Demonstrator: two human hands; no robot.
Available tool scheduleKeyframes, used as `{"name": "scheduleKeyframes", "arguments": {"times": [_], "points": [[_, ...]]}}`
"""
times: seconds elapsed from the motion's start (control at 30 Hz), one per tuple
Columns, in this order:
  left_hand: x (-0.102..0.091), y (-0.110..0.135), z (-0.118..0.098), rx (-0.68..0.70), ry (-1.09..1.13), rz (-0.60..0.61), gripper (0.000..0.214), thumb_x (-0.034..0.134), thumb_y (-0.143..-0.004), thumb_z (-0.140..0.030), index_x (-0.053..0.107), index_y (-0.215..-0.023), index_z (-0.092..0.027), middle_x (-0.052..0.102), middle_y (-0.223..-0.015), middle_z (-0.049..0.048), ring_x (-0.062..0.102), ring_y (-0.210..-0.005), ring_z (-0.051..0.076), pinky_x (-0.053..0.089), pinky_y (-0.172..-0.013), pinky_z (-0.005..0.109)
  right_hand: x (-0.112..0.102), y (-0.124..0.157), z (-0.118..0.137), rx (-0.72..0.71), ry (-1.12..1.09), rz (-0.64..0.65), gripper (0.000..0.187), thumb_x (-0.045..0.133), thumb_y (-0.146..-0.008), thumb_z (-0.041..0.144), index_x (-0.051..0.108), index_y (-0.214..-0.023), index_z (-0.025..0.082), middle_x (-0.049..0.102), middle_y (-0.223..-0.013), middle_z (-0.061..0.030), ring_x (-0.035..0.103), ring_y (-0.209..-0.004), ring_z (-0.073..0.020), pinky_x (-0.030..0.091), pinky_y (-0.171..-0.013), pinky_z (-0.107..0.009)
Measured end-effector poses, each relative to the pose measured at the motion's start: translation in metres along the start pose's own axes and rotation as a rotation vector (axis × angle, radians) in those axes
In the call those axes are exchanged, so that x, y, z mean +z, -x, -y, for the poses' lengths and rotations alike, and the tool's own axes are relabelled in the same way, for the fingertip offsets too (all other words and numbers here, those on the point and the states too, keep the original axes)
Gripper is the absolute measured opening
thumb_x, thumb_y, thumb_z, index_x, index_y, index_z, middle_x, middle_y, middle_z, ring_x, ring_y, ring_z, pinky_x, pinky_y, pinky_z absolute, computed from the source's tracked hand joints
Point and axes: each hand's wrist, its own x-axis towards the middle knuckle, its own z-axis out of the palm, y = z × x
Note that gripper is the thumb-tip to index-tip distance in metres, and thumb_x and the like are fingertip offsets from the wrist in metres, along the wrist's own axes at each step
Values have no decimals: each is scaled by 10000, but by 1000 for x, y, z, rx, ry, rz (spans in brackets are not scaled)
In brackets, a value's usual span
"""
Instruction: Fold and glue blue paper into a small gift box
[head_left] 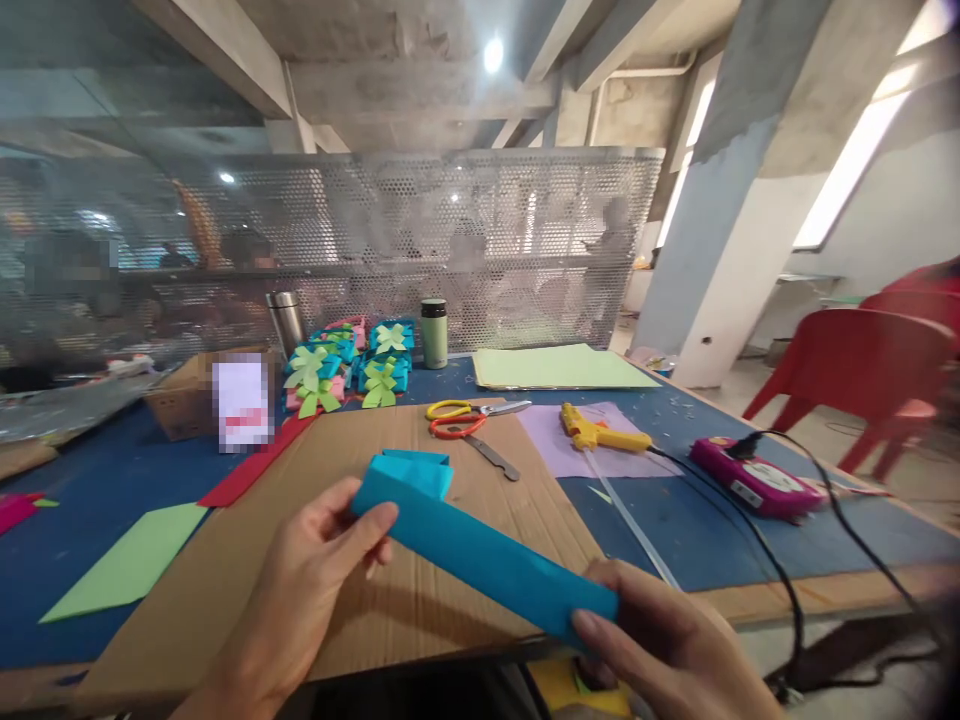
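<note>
A long folded strip of blue paper is held above a brown cardboard sheet. My left hand pinches the strip's upper left end, where the paper is folded back on itself. My right hand grips its lower right end between thumb and fingers. The strip slants down from left to right.
Behind the strip lie two pairs of scissors, a yellow glue gun on purple paper, and a pink device with black cables. Finished blue-and-green paper pieces, two flasks, a cardboard box and green sheets sit further out. Red chairs stand right.
</note>
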Motion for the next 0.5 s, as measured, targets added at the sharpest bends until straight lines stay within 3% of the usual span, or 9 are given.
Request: {"name": "scheduleKeyframes", "arguments": {"times": [0.07,0.27,0.4,0.5], "points": [[-11,7,6,-19,38,-99,335,812,-726,-466,643,-787,-183,596,-653,-34,532,-613,108,469,-581,193,9,-5,13,56,-168,-65,387,660,-824,573,615,-766,193,594,-571,6,519,-504,-118,406,-496,-218],[-43,18,28,-87,148,-296,413,937,-496,-422,717,-778,-214,679,-659,-31,615,-602,146,534,-539,192,30,-32,24,-62,-173,-129,501,684,-763,619,501,-607,179,429,-571,31,390,-536,-97,277,-471,-227],[-44,25,20,-97,184,-377,418,939,-486,-414,733,-800,-229,689,-666,-36,623,-606,140,536,-537,176,37,-48,19,-93,-167,-90,500,649,-794,621,512,-617,174,388,-564,41,349,-535,-93,238,-483,-241],[-43,23,6,-213,182,-329,495,928,-455,-481,744,-825,-210,691,-716,-1,618,-620,179,543,-485,231,39,-54,17,-119,-145,-34,470,646,-817,594,543,-651,166,422,-592,34,363,-558,-98,254,-504,-244]]}}
